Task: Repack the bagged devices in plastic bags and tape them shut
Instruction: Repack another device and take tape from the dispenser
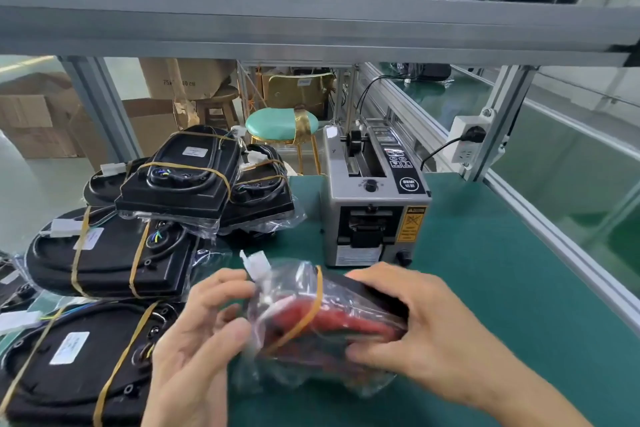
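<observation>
Nearest: left hand (194,340) and right hand (426,329), both grasping one bagged device (322,315), held just above the green bench (485,288); the left pinches the clear bag at its end, the right grips the far side. Device: red face visible through the plastic, black body, one tan rubber band (313,308) around it, white connector (258,265) protruding at top. Left of hands: stack of black devices (114,253), banded, several in clear bags, piled two or three deep on the bench. Behind: grey tape dispenser machine (374,198), upright, yellow warning label. Beyond: mint-green stool (280,123), cardboard boxes (31,114), aluminium frame rail (311,24) overhead.
</observation>
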{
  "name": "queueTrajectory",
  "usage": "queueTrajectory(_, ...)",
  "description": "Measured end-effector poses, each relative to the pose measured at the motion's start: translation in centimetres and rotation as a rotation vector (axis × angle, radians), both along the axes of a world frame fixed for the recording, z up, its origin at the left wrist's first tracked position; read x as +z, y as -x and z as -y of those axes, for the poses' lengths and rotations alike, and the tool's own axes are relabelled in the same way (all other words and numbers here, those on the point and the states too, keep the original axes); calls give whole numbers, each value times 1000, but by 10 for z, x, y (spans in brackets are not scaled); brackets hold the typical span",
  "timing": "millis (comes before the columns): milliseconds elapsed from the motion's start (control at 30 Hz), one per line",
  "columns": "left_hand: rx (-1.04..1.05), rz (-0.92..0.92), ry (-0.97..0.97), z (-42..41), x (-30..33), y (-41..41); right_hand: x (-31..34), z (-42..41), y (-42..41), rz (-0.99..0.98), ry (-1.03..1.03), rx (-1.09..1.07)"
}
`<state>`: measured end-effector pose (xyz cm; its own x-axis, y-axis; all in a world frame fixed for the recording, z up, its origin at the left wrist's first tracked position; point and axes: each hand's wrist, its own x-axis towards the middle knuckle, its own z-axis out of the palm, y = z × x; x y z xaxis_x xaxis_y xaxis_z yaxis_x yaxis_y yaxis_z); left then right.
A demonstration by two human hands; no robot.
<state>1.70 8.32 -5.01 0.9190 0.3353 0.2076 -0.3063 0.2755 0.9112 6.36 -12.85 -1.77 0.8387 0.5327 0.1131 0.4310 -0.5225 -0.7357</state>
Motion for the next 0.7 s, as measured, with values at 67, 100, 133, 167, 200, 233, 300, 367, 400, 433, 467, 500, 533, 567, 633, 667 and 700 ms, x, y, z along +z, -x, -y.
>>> queueTrajectory(67,15,-64,-268,-2,1,-5,6,6,-2,288,282,-66)
queueTrajectory(100,28,-48,-393,0,2,-5,9,7,-3,324,357,-69)
queueTrajectory(133,39,-41,-478,5,4,-4,10,7,-3,317,397,-63)
queueTrajectory(167,53,-26,-526,10,5,0,10,7,-3,304,412,-53)
queueTrajectory(200,68,-32,-525,15,3,2,9,6,-4,300,417,-42)
queueTrajectory(233,80,-50,-510,18,0,4,7,6,-4,295,416,-34)
queueTrajectory(300,92,-89,-483,18,-3,2,4,6,-4,296,397,-26)
queueTrajectory(367,106,-108,-501,14,-5,0,1,5,-4,298,399,-25)
queueTrajectory(400,121,-94,-530,14,-5,1,0,5,-4,300,407,-22)
queueTrajectory(433,137,-56,-564,15,-4,2,-1,5,-5,295,415,-18)
queueTrajectory(467,165,-4,-601,16,-3,4,-2,5,-5,288,415,-19)
queueTrajectory(500,169,54,-649,17,-2,6,-3,5,-5,279,407,-26)
queueTrajectory(533,143,119,-730,17,-3,9,-3,5,-6,274,392,-37)
queueTrajectory(567,99,177,-839,17,-5,12,-3,4,-6,273,387,-41)
queueTrajectory(633,21,250,-1015,12,-8,17,-5,2,-7,304,423,-23)
queueTrajectory(667,13,245,-1037,8,-8,18,-6,2,-7,327,445,-15)
queueTrajectory(700,18,221,-1012,6,-6,17,-7,1,-7,338,452,-12)
